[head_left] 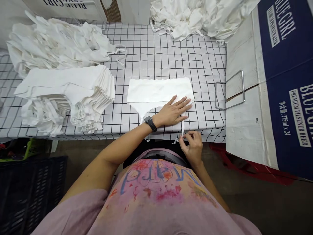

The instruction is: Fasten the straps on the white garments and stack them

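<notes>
One spread left hand rests on a white garment mid-frame; the right hand below pinches its strap.

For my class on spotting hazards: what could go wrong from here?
The right hand pinches a thin strap while the left hand rests on the white garment; a hard pull might skew it. The watch on the left wrist might snag the other strap close by. The folded stack sits near the front edge of the table, so a bump could topple it.
</notes>
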A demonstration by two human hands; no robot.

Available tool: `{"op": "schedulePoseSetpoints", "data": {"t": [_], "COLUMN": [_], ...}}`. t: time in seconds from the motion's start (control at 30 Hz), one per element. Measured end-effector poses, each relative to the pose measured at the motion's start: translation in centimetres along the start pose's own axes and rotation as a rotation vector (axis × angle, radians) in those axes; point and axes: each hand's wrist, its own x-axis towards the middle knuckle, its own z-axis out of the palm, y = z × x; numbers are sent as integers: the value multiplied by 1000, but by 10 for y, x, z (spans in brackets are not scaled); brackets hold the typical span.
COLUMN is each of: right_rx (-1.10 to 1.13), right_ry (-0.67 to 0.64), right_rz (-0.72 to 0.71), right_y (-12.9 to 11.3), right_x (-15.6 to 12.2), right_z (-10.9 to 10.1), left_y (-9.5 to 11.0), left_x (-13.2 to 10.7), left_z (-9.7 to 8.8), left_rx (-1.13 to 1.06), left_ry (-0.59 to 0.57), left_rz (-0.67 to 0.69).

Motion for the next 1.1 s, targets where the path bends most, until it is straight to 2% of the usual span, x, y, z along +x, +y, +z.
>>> {"op": "schedulePoseSetpoints", "data": {"t": [0.17, 0.4, 0.53, 0.67, 0.77, 0.87, 1.0, 1.1], "right_rx": [147, 303, 456, 796, 901, 674, 295, 98], "right_ry": [0, -85, -128, -246, -318, -313, -198, -183], "right_rz": [-57, -127, 96, 419, 522, 422, 83, -109], "right_y": [0, -3, -3, -2, -1, -1, -1, 0], "right_x": [-3, -12, -19, -19, -18, -19, -25, -33], "right_z": [-7, -21, -23, -11, -6, -13, -30, -43], "left_y": [1, 1, 0, -1, -2, -2, -2, -1], "left_x": [0, -1, 0, 1, 1, 1, 0, 1], "left_z": [0, -1, 0, 2, 3, 4, 4, 3], "left_rx": [4, 9, 2, -9, -4, -16, -27, -13], "left_ry": [-6, -2, 6, 9, 4, 16, 31, 12], "left_rz": [-7, 0, -3, 2, 4, 3, 2, -3]}}
